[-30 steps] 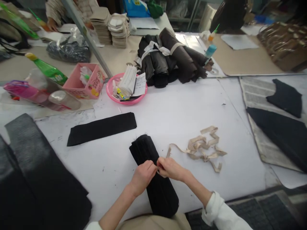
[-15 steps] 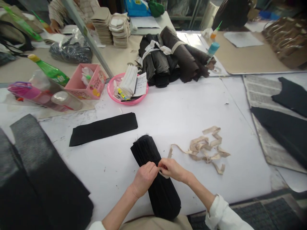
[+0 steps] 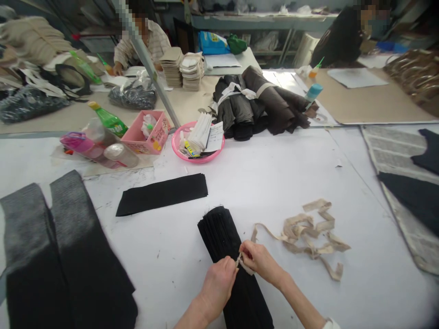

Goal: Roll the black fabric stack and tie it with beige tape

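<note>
A rolled bundle of black fabric (image 3: 221, 233) lies on the white table in front of me, its layered end pointing away. Across its middle runs a beige cloth strip (image 3: 247, 268). My left hand (image 3: 219, 281) is closed, pinching one part of that strip on top of the bundle. Close beside it, my right hand (image 3: 259, 260) pinches another part, with a short twisted piece showing between the fingertips. To the right lies a loose tangle of beige cloth strips (image 3: 298, 228). A flat black fabric stack (image 3: 163, 194) rests beyond the bundle.
Large black pieces (image 3: 85, 256) cover the left side. Farther back are a pink basket (image 3: 198, 160), a pink box (image 3: 147, 132), bottles and tied dark rolls (image 3: 236, 105). Black cut pieces lie on a patterned sheet (image 3: 394, 151) at right. Two people sit across the tables.
The camera view has tilted up, so everything sits lower and farther right. My hands have drawn slightly apart, and the strip between them now shows.
</note>
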{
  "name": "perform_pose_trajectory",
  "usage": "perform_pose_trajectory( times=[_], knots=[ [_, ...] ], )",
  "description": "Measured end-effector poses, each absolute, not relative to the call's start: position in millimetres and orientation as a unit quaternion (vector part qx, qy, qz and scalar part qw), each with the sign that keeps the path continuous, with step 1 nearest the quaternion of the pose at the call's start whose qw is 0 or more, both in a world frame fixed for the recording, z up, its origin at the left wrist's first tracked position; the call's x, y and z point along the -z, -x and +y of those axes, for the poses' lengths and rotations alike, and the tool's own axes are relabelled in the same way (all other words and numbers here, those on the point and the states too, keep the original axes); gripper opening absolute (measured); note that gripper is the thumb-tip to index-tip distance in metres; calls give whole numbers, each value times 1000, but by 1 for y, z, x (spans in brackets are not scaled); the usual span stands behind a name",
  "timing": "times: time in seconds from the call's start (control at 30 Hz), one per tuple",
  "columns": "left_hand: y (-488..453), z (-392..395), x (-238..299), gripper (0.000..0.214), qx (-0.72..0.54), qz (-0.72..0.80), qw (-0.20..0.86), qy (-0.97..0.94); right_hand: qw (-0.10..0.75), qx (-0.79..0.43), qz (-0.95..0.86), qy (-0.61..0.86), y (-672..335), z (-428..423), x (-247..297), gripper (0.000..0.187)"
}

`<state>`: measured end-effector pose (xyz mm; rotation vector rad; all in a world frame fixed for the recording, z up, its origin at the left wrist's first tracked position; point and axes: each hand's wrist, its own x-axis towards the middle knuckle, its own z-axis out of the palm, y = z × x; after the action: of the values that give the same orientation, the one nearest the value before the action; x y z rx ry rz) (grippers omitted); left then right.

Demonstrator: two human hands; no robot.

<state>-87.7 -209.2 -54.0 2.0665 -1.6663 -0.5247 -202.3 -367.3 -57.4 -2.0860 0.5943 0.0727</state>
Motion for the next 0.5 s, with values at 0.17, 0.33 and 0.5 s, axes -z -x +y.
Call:
perform_pose_trajectory(
  times=[0.17, 0.33, 0.5],
  knots=[
    [87, -215, 50, 16, 143, -589, 168, -778, 454, -30, 236, 859, 202, -365, 53, 11],
    [86, -219, 60, 17, 91, -685, 110, -715, 450, -33, 254, 856, 202, -364, 57, 11],
    [81, -224, 58, 7, 274, -627, 185, -706, 451, -52, 286, 844, 200, -362, 75, 6]
  ],
)
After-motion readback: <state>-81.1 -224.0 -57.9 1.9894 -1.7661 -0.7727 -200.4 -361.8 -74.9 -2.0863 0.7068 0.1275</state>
